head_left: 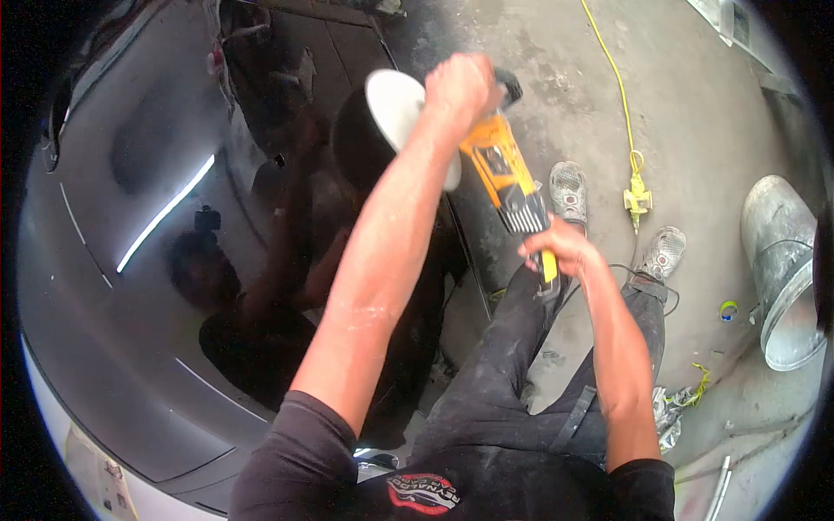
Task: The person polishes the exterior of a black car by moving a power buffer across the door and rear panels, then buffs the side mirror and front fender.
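Left hand (460, 87) is wrapped tight round the front grip of the yellow-and-black power polisher (508, 178), right hand (560, 247) clenched on its rear handle, a two-point hold that steadies the white round pad (395, 108) against the glossy dark car panel (130, 286).

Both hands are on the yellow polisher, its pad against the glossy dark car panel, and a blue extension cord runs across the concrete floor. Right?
Not quite: the head view shows the extension cord is yellow, not blue. The rest stands: left hand and right hand grip the polisher, pad at the car panel.
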